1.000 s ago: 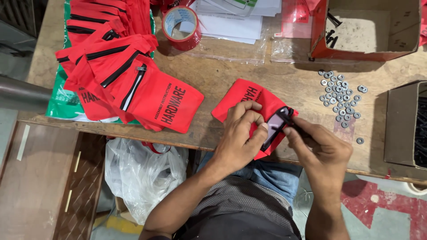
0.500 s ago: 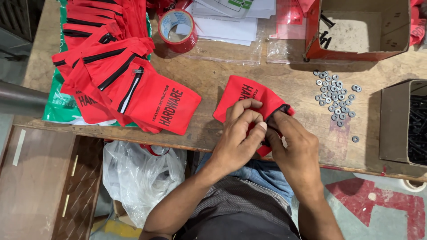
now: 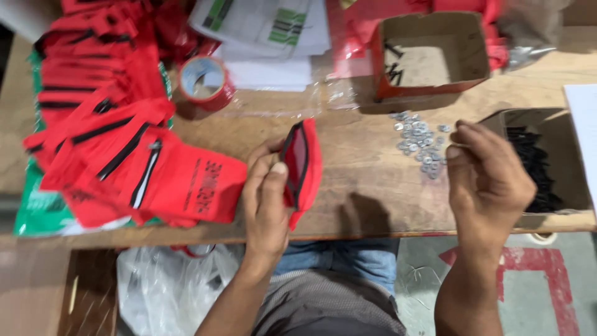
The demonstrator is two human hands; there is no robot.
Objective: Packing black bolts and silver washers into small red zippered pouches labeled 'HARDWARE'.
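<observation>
My left hand holds a small red zip pouch upright over the wooden table, its black-edged mouth gaping open. My right hand hovers to the right, fingers pinched together close to a scatter of small silver washers. Whether anything sits between those fingertips is too blurred to tell. A cardboard box of black screws lies just right of that hand.
A pile of red zip pouches covers the table's left side. A roll of red tape, printed papers and an open cardboard box with a few black parts stand at the back. A plastic bag hangs below the table edge.
My right hand has left the pouch and moved right toward the washers. The left hand now holds the pouch alone, turned upright with its mouth open. The camera has moved closer.
</observation>
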